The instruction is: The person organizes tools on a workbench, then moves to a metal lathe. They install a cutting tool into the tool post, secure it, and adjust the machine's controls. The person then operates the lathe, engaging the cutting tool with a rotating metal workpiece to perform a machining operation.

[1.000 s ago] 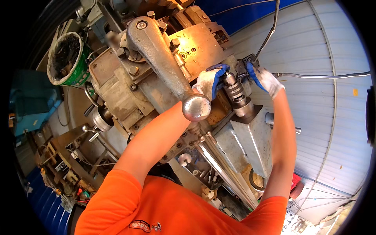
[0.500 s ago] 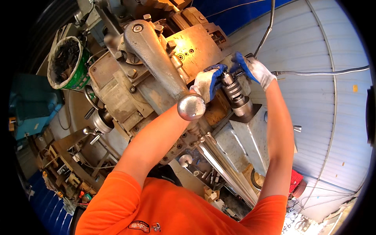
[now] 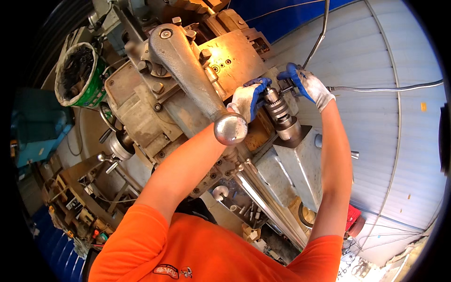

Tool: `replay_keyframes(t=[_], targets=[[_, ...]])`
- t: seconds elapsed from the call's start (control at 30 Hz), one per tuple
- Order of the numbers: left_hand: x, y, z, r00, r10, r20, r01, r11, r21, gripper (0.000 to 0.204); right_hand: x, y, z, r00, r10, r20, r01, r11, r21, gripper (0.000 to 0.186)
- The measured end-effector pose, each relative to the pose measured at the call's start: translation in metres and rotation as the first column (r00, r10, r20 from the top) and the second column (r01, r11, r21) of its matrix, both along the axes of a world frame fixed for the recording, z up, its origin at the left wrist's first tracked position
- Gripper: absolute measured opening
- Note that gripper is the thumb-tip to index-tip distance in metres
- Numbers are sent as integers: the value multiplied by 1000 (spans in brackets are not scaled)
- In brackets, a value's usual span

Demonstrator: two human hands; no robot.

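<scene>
In the head view, a steel drill chuck [image 3: 277,107] with a toothed ring sits in a cylindrical holder on a grey tailstock body [image 3: 300,174]. My left hand [image 3: 246,99], in a white and blue glove, is closed at the upper end of the chuck, partly behind a large ball-ended lever [image 3: 197,89]; what its fingers grip is partly hidden. My right hand [image 3: 307,84], gloved alike, has its fingers curled around a small metal handle [image 3: 286,89] at the chuck's side, which looks like a chuck key. Both forearms reach up from the lower edge.
The lathe carriage [image 3: 136,108] carries bolts and handwheels [image 3: 117,148]. At left are a green bucket with dark contents [image 3: 75,80], a teal box [image 3: 37,131] and a cluttered rack [image 3: 80,207]. Flexible metal hoses [image 3: 385,88] run before a corrugated wall [image 3: 413,141]. Small parts lie in a tray [image 3: 244,209].
My right hand has moved up and left, fingertips now higher at the chuck's side. The view has shifted slightly; my left hand stays at the chuck's upper end.
</scene>
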State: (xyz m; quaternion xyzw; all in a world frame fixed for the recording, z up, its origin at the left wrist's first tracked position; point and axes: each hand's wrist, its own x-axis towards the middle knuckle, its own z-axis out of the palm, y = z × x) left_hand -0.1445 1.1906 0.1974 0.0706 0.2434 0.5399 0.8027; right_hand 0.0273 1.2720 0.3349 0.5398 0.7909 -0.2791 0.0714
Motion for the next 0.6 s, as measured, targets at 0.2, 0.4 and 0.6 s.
replay_keyframes(t=[0.2, 0.4, 0.6], targets=[[0, -6, 16, 998, -27, 60, 34, 992, -119, 16, 68, -17, -24, 968, 233, 90, -249, 923, 292, 55], [-7, -4, 13, 998, 1, 70, 9, 990, -140, 17, 22, -62, 24, 853, 464, 239, -522, 750, 407, 30], [-4, -5, 16, 998, -15, 67, 22, 994, -110, 18, 38, -40, 11, 934, 352, 58, -349, 870, 349, 30]])
